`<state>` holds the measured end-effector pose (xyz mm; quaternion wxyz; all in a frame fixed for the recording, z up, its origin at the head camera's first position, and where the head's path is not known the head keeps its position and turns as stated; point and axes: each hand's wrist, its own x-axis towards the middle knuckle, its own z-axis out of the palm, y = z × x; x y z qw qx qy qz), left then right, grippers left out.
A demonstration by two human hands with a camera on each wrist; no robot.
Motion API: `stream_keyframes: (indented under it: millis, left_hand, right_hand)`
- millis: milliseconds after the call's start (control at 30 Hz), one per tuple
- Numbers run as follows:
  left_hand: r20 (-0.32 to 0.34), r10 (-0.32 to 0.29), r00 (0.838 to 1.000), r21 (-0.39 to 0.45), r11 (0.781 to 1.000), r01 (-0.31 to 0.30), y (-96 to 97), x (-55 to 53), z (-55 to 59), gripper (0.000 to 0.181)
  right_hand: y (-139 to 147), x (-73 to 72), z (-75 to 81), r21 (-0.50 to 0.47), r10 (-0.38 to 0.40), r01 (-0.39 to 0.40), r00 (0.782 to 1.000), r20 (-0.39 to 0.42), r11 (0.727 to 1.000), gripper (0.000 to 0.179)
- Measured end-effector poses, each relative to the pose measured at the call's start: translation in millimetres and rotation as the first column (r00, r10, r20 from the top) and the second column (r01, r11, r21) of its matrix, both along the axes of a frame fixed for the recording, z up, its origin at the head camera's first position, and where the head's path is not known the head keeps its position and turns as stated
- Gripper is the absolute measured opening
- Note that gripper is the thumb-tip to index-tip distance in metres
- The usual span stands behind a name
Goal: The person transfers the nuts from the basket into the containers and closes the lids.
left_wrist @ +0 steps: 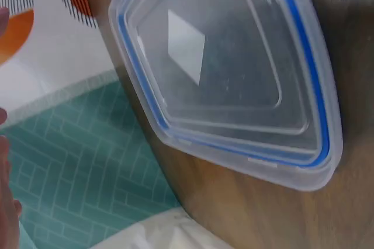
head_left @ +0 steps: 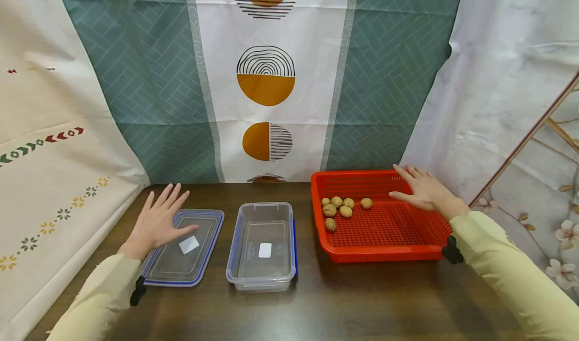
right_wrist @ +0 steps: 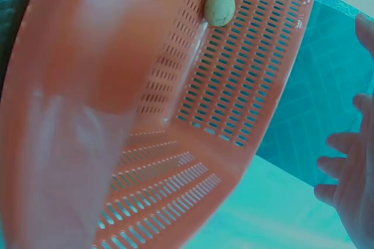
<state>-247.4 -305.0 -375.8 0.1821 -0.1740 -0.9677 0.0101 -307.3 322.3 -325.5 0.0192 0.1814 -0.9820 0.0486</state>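
My left hand (head_left: 158,223), fingers spread, hovers over a clear lid (head_left: 205,250) with a blue seal and a white label (head_left: 189,244). In the left wrist view the same lid (left_wrist: 234,79) lies flat, with only fingertips at the left edge. My right hand (head_left: 422,190) is held with spread fingers above the right side of a red plastic basket (head_left: 384,250). Several walnuts (head_left: 329,210) lie in the basket's left part. The right wrist view shows two walnuts (right_wrist: 220,9) against the slotted basket (right_wrist: 234,85). Both hands hold nothing.
A clear rectangular container (head_left: 260,230) with a white label stands without a lid between lid and basket, a blue strip along its right side. Brown table (head_left: 316,306) lies beneath. Patterned cloth (head_left: 267,145) hangs behind, with pale cloths at left and right.
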Motion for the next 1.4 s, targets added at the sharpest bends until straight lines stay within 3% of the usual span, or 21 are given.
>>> stream_keyframes:
  millis: [300,500,633,767,967,1033,1133,1200,1400]
  left_hand:
    - [0.021,-0.139,0.99,0.135,0.982,0.135,29.4,23.1,-11.6,0.099]
    - [0.131,-0.221,0.966,0.329,0.929,0.168,61.1,50.1,-26.3,0.094]
    - [0.177,-0.274,0.945,0.465,0.87,0.165,78.8,67.1,-38.7,0.092]
    - [0.231,-0.303,0.925,0.585,0.802,0.116,90.7,78.7,-49.3,0.094]
    - [0.274,-0.368,0.888,0.74,0.671,0.05,101.1,85.4,-62.7,0.095]
    - [0.276,-0.366,0.889,0.759,0.65,0.032,103.5,86.4,-65.3,0.092]
    - [0.268,-0.35,0.898,0.764,0.645,0.024,106.0,87.5,-67.4,0.088]
    - [0.27,-0.33,0.905,0.753,0.657,0.016,106.5,88.7,-68.4,0.085]
    - [0.286,-0.315,0.905,0.73,0.683,0.007,105.7,89.8,-70.4,0.085]
  right_hand:
    - [-2.5,-2.1,2.7,0.013,0.022,-0.022,1.0,-0.018,1.0,0.082]
    - [-6.1,-3.0,1.1,0.001,0.043,-0.043,0.998,-0.048,0.999,0.079]
    - [-7.5,-1.9,-0.3,0.007,0.044,-0.044,0.998,-0.041,0.999,0.079]
    - [-9.1,0.5,-2.0,-0.019,0.033,-0.033,0.999,-0.017,0.999,0.079]
    - [-12.5,3.1,-5.5,-0.062,0.026,-0.027,1.0,-0.011,0.998,0.079]
    - [-13.2,2.7,-6.0,-0.06,0.029,-0.031,0.999,-0.02,0.998,0.08]
    - [-14.4,1.2,-5.3,-0.063,0.021,-0.021,1.0,-0.015,0.998,0.08]
    - [-15.9,-1.6,-4.5,-0.066,0.019,-0.019,1.0,-0.007,0.998,0.081]
    - [-26.9,-14.6,-2.5,-0.142,0.055,-0.055,0.998,-0.004,0.988,0.084]
